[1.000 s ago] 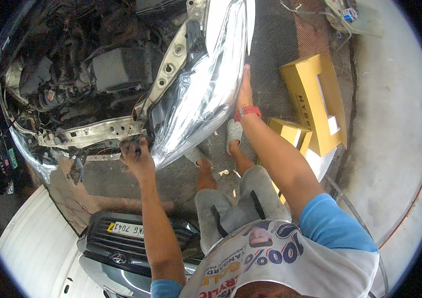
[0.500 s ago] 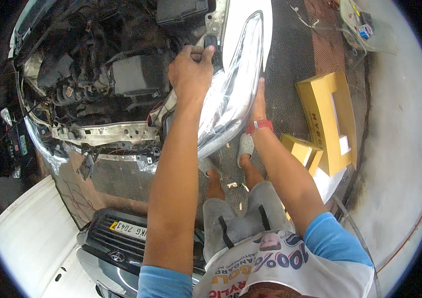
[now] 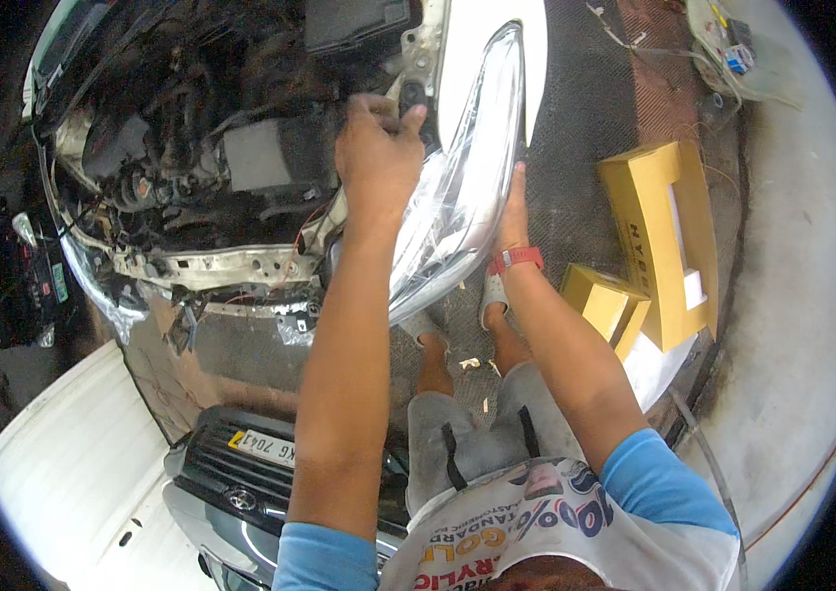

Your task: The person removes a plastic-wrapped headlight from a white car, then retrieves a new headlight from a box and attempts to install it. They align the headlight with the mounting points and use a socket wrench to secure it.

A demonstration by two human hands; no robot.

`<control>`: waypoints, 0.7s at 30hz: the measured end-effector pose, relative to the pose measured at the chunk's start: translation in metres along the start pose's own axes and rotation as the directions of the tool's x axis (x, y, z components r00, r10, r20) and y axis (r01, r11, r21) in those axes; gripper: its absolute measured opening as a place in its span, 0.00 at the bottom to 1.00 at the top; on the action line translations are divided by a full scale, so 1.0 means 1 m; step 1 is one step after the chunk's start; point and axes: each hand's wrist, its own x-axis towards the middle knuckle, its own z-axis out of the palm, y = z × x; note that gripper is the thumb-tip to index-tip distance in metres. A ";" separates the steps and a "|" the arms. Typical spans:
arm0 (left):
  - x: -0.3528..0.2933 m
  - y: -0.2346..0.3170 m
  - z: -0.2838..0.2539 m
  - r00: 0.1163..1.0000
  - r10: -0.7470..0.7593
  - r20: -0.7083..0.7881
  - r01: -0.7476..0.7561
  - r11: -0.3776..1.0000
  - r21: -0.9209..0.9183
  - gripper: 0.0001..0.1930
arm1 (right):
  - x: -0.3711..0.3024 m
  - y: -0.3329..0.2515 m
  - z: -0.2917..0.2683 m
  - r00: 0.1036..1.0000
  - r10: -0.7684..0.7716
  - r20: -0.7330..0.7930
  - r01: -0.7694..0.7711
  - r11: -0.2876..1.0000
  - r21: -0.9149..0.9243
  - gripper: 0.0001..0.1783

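Note:
A clear, chrome-lined headlight point(image 3: 467, 187) sits at the front corner of the white car, partly covered in clear film. At its inner upper edge, my left hand point(image 3: 377, 153) has curled fingers and a thumb on the black mounting tab point(image 3: 412, 95). Against the headlight's outer side rests my right hand point(image 3: 513, 217), with one straight digit pointing up along the edge. The lens hides its other fingers. A red band is on my right wrist.
Left of the headlight lies the open engine bay point(image 3: 231, 148). Yellow cardboard boxes point(image 3: 649, 236) stand on the floor to the right, beside a pale wall or panel point(image 3: 802, 217). Behind me at lower left is another dark vehicle point(image 3: 241, 473). Small scraps lie near my feet.
The view has shifted slightly. My left thumb sits a little lower on the black tab. My right hand stays against the headlight's outer side.

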 end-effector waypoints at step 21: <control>-0.232 -0.271 -0.096 0.508 -0.861 0.031 0.813 0.467 -0.347 0.55 | -0.006 0.010 -0.012 0.987 -0.162 -0.014 0.156 0.971 -0.181 0.49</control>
